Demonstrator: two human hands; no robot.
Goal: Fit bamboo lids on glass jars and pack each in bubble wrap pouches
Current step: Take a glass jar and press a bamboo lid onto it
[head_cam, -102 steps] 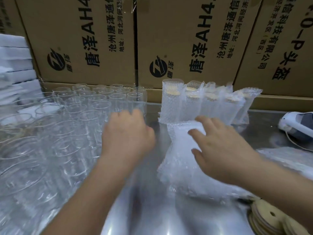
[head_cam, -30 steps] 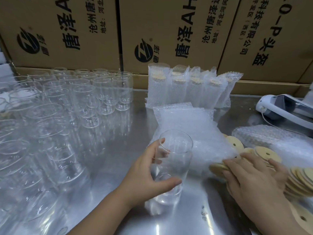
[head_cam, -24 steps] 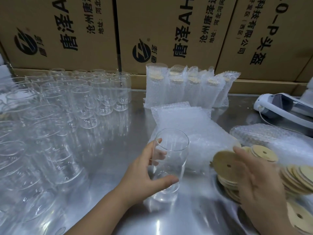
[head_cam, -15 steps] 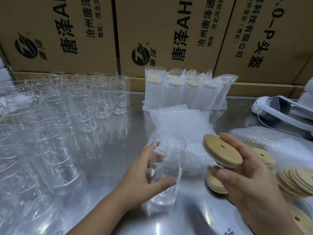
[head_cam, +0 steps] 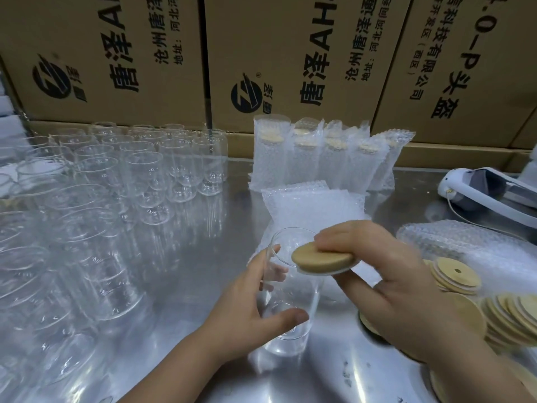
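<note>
Near bench [head_cam: 203, 257] centre, our left hand [head_cam: 247, 309] wraps the jar [head_cam: 290, 303], fingers [head_cam: 266, 257] curled round its side to steady it upright; our right hand [head_cam: 392, 286] pinches a lid [head_cam: 321, 261], slightly tilted, just above the mouth, likely to press it on; pouches [head_cam: 313, 205] wait flat just behind.

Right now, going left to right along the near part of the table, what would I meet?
Crowd of empty glass jars → left hand, gripping one jar → bamboo lid → right hand, pinching that lid → piles of loose bamboo lids.
</note>
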